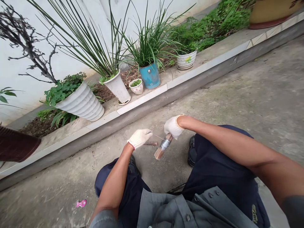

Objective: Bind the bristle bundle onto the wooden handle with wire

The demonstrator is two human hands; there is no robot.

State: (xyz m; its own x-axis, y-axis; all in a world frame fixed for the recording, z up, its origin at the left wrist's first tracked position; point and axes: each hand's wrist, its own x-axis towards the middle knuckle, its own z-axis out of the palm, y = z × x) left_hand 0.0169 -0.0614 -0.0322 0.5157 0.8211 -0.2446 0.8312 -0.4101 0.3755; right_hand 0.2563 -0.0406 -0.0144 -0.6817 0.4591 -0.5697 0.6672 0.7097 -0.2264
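My right hand (174, 127), in a white knitted glove, is closed round the upper end of a short wooden stick (160, 152). Silvery wire (165, 144) is wound in a thick band about the stick's middle. From that coil a thin strand runs across to my left hand (140, 138), also gloved in white, whose fingers pinch it. Just below the left fingers shows a brown wooden piece (151, 143); whether the hand holds it or it lies on the ground, I cannot tell. Both hands are over the concrete, between my knees.
A low tiled ledge (142, 104) runs across ahead. On it stand a ribbed white pot (82, 101), a tall white pot (118, 87), a small pot (136, 87), a blue pot (150, 77) and a white bowl planter (186, 60). A pink object (81, 203) lies on the ground at left.
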